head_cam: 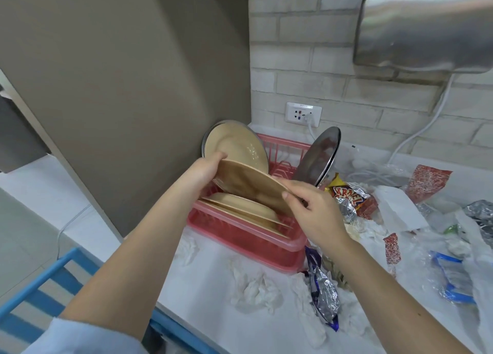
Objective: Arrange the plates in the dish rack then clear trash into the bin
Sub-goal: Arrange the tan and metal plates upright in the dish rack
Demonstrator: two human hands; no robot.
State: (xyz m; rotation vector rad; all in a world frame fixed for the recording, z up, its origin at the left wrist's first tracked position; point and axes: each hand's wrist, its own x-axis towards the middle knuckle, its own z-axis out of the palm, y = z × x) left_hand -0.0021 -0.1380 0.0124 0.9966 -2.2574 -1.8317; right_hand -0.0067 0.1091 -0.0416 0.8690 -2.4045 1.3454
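Both hands grasping tan plate (250, 185) by rim, tilted above rack (240, 236): left hand (205, 169) on far-left edge, right hand (309, 207) pinching near-right edge. More plates standing in rack. Wrappers (346, 196), tissues (256, 287) right of and before rack.

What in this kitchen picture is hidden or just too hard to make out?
All from the head view:
- The held plate: its far face is turned away, and the left hand and right hand cover its edges.
- The dish rack: its slots are hidden by the plates.
- The snack wrapper: its crumpled print is only partly readable.
- The bin: no part of it shows.
- The steel appliance: cut off by the top and right edges.
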